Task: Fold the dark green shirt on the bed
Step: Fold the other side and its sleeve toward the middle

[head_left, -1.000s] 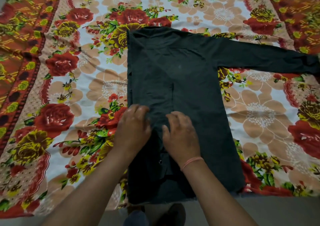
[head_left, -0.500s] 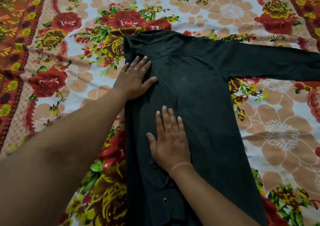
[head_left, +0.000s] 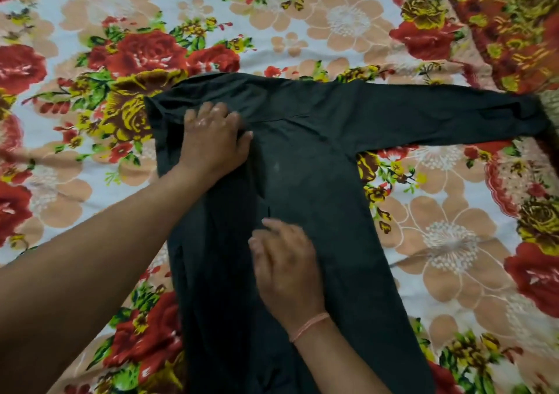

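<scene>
Both hands rest palm-down on the dark green shirt [head_left: 317, 182]. My left hand [head_left: 213, 144] sits on its far left part, close to the collar, knuckles raised, fingers bent into the cloth and thumb spread to the right; I cannot tell whether it pinches any fabric. My right hand [head_left: 286, 263] lies nearer, on the middle of the body, fingers loosely bent and gripping nothing, with a pink thread band [head_left: 309, 326] on the wrist. The shirt lies flat on the bed [head_left: 438, 242], its left edge straight, its right sleeve [head_left: 438, 118] stretched out to the right across the flowered sheet.
</scene>
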